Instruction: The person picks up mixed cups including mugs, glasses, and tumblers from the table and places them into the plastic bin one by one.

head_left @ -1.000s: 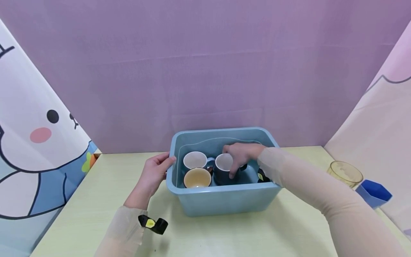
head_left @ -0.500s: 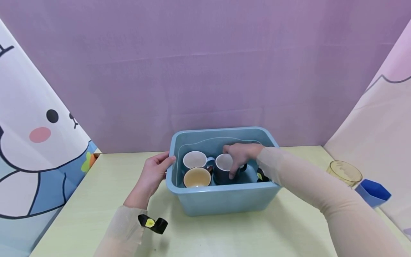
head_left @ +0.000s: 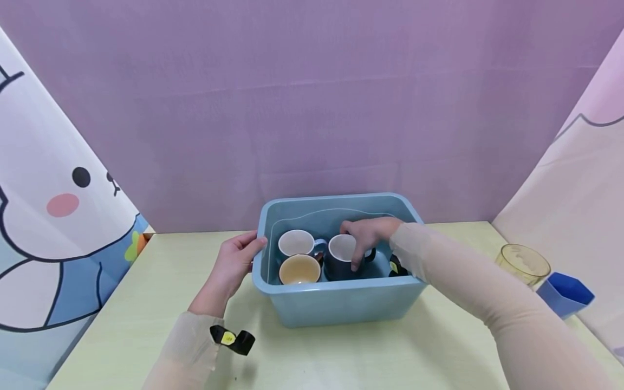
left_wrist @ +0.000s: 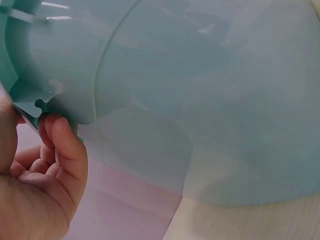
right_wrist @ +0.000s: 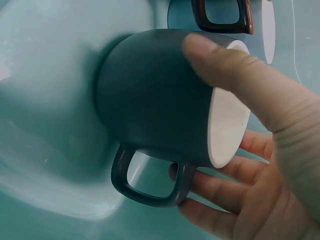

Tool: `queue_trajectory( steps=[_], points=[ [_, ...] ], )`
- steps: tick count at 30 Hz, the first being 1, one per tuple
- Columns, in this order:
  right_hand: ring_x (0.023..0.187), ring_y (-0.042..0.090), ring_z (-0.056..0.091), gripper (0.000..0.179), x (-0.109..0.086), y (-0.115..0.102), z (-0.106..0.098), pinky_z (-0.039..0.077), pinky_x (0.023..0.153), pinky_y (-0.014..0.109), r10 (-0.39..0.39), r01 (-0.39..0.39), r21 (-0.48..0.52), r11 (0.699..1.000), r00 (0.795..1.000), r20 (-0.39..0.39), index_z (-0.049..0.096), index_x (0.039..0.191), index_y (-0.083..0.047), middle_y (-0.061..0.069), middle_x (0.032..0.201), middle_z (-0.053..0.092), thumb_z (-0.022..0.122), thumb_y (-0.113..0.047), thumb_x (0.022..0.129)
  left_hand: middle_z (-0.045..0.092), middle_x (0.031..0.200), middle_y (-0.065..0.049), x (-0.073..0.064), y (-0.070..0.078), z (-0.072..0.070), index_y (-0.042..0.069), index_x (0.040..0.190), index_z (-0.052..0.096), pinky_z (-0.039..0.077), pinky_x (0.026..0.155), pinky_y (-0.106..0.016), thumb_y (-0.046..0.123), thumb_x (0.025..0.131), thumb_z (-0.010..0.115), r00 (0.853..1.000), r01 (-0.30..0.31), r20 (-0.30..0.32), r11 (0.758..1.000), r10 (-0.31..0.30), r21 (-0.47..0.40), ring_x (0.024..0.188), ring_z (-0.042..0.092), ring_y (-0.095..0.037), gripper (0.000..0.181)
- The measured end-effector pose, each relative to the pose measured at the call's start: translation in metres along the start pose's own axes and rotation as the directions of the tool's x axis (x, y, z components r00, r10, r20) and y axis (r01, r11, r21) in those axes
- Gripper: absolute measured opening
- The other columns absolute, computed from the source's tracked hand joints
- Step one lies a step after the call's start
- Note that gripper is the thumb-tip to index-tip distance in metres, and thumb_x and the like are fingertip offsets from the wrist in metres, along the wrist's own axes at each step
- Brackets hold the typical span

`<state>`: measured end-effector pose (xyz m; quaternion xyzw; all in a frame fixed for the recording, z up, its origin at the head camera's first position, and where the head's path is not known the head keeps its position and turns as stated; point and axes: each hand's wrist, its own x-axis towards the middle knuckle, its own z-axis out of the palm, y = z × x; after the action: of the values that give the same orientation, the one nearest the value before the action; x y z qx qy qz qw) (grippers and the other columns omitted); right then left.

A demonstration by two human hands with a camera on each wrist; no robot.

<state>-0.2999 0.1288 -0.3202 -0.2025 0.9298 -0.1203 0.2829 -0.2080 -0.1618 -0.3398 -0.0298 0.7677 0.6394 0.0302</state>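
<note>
A light-blue plastic tub [head_left: 341,303] stands on the table with several mugs upright inside. My left hand [head_left: 235,261] grips its left rim, thumb over the edge and fingers behind and below; in the left wrist view the fingers [left_wrist: 70,147] curl under the rim. Inside the tub, my right hand [head_left: 365,238] holds a dark mug [head_left: 336,268] with a white interior, thumb on its near side and fingers on the far side. In the right wrist view the mug's handle [right_wrist: 150,197] points toward the fingers. A blue mug [head_left: 296,242] and a tan-lined mug [head_left: 299,270] stand left of it.
At the table's right edge are a yellowish clear glass [head_left: 524,262] and a blue angular cup [head_left: 565,295]. A purple cloth backdrop [head_left: 322,108] rises behind the tub, with printed cloth panels [head_left: 44,227] at the sides.
The dark mug and my right hand have shifted slightly to the right, and more of the handle shows. My left hand stays on the rim.
</note>
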Motion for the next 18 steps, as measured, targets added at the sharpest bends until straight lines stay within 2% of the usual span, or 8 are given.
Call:
queue_trajectory(
  steps=[18],
  points=[
    [0.102, 0.021, 0.052, 0.075, -0.0007, -0.0013, -0.0006, 0.048, 0.091, 0.039, -0.035, 0.033, -0.054, 0.998, 0.998, -0.047, 0.044, 0.125, -0.020, 0.002, 0.116, 0.056, 0.086, -0.037, 0.065, 0.058, 0.127, -0.017, 0.0004, 0.0000, 0.0007, 0.010, 0.134, 0.053, 0.055, 0.084, -0.032, 0.031, 0.096, 0.053, 1.000, 0.007, -0.003, 1.000, -0.007, 0.000, 0.099, 0.062, -0.020, 0.044]
  ],
)
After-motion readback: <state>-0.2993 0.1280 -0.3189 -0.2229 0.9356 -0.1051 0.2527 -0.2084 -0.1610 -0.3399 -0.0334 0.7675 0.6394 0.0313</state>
